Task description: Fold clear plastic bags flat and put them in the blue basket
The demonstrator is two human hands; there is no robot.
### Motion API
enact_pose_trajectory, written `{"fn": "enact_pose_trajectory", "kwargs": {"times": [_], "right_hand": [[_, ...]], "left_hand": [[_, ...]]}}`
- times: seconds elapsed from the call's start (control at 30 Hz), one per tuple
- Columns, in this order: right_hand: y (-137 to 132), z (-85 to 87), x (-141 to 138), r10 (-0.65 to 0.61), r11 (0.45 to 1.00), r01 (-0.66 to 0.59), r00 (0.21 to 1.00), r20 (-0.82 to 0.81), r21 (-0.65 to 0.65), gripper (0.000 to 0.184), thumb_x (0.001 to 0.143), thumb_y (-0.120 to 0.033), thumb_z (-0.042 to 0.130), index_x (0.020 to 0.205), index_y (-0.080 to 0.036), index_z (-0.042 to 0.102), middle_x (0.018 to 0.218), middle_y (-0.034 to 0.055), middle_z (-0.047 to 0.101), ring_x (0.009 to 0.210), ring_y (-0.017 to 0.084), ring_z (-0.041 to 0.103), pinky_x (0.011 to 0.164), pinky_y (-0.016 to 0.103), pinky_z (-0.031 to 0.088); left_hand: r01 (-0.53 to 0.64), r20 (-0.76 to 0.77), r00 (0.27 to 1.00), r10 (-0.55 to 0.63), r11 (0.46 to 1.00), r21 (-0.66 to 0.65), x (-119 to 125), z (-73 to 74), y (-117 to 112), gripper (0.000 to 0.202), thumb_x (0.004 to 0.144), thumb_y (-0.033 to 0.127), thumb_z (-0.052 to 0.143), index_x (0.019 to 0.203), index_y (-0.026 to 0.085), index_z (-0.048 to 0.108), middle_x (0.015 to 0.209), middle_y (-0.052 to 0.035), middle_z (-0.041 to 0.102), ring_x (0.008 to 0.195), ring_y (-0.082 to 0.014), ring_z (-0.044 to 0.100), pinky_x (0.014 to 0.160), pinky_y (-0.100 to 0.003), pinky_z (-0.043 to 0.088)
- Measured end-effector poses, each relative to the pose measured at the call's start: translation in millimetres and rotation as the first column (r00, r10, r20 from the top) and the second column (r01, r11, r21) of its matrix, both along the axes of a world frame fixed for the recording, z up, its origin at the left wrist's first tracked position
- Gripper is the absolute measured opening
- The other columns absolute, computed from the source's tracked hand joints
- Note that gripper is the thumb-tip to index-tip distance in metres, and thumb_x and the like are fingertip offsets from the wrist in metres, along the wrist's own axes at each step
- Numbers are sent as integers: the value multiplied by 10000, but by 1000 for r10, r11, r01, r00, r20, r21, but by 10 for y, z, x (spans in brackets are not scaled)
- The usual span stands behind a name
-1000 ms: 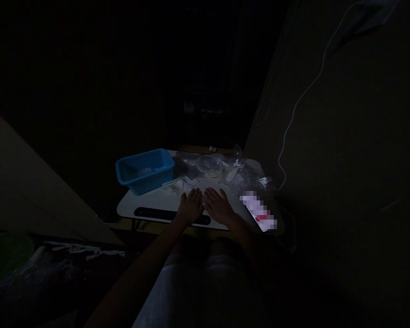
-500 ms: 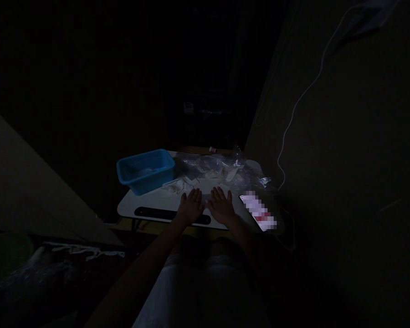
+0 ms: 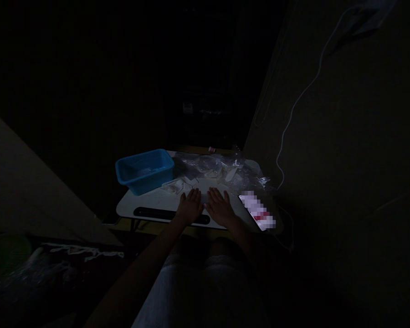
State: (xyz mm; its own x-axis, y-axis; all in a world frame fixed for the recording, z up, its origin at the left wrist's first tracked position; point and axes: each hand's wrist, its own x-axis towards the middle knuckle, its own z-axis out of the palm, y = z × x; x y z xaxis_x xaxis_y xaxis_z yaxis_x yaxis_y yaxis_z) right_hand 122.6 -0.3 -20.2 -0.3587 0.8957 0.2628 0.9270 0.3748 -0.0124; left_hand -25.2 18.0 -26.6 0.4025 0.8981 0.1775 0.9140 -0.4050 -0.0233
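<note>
The left hand [image 3: 189,207] and right hand [image 3: 219,206] look flat on the worktop [image 3: 148,199], gripping nothing visible; even pressure suits. White bundle [image 3: 178,186] just beyond them, phone [image 3: 256,209] rightward.

dim home-like room: small white table [image 3: 150,200], blue tub [image 3: 153,180], phone [image 3: 253,207]

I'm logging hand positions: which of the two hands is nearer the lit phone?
The right hand: it is between the left hand and the glowing phone. The left hand is farther off, toward the blue tub.
</note>
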Motion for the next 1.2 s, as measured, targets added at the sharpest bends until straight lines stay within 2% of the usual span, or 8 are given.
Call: {"fn": "enact_pose_trajectory", "kwargs": {"times": [0.07, 0.17, 0.53, 0.6, 0.7, 0.77, 1.1, 1.2], "right_hand": [[-8, 12, 7, 59, 998, -58, 998, 16, -35, 533, 886, -426, 124, 1312, -160, 300, 1396, 66, 246, 1298, 185, 134, 1030, 452, 20], [-4, 3, 2, 26, 998, -26, 1000, 1, -63, 548, 884, -437, 114, 1309, -147, 302, 1386, 78, 266, 1292, 183, 157, 1025, 472, 13], [-6, -85, -33, -356, 933, 351, 932, -72, -77, 668, 864, -478, 122, 1297, 3, 285, 1374, 202, 236, 1298, 259, 95, 1001, 512, 13], [-22, -63, -27, -305, 952, 302, 950, -67, -50, 643, 865, -479, 137, 1316, -38, 263, 1390, 180, 210, 1301, 254, 79, 1003, 505, 14], [-56, -14, -16, -141, 990, 140, 990, -25, -25, 550, 866, -484, 173, 1325, -198, 278, 1419, 86, 175, 1305, 238, 62, 1005, 498, 1], [-71, 8, -13, -119, 992, 119, 993, -7, -39, 529, 861, -500, 189, 1309, -245, 309, 1424, 69, 167, 1304, 248, 57, 1000, 505, -9], [-37, -56, -38, -338, 937, 333, 941, -36, -106, 742, 829, -570, 131, 1319, -25, 246, 1412, 191, 110, 1301, 277, -29, 991, 514, -42], [-52, -34, -33, -331, 941, 326, 942, -45, -93, 704, 830, -570, 158, 1345, -92, 202, 1417, 178, 106, 1301, 277, -9, 989, 516, -24]], "left_hand": [[2, -1, 1000, -2, 1000, -7, -1, 1, 0, 520, 845, 320, 256, 1305, 84, 302, 1382, -122, 265, 1268, -246, 233, 971, -484, 233], [0, 3, 1000, 0, 1000, -11, -1, 1, 2, 521, 846, 328, 257, 1308, 89, 297, 1382, -121, 263, 1267, -244, 236, 970, -484, 233], [1, 7, 1000, -1, 1000, 7, -1, -10, 7, 513, 863, 354, 223, 1299, 102, 317, 1375, -122, 283, 1266, -241, 241, 967, -481, 237], [0, 11, 1000, 0, 1000, 6, -2, -19, 11, 516, 860, 358, 221, 1303, 109, 313, 1375, -121, 281, 1268, -242, 235, 968, -483, 233], [1, 4, 1000, -1, 1000, -7, -2, -12, 11, 519, 854, 350, 235, 1308, 109, 306, 1379, -124, 270, 1270, -245, 228, 968, -486, 232], [3, 0, 1000, -3, 1000, -12, -3, 1, 6, 518, 851, 345, 245, 1311, 111, 300, 1382, -125, 263, 1271, -245, 224, 968, -482, 232], [0, 4, 1000, 0, 1000, -16, 0, 15, 2, 513, 864, 365, 218, 1305, 120, 313, 1377, -123, 276, 1267, -245, 236, 969, -483, 232], [1, 7, 1000, -1, 1000, -6, 0, 10, 1, 508, 864, 361, 225, 1306, 126, 310, 1378, -122, 277, 1269, -246, 232, 970, -480, 233]]}}
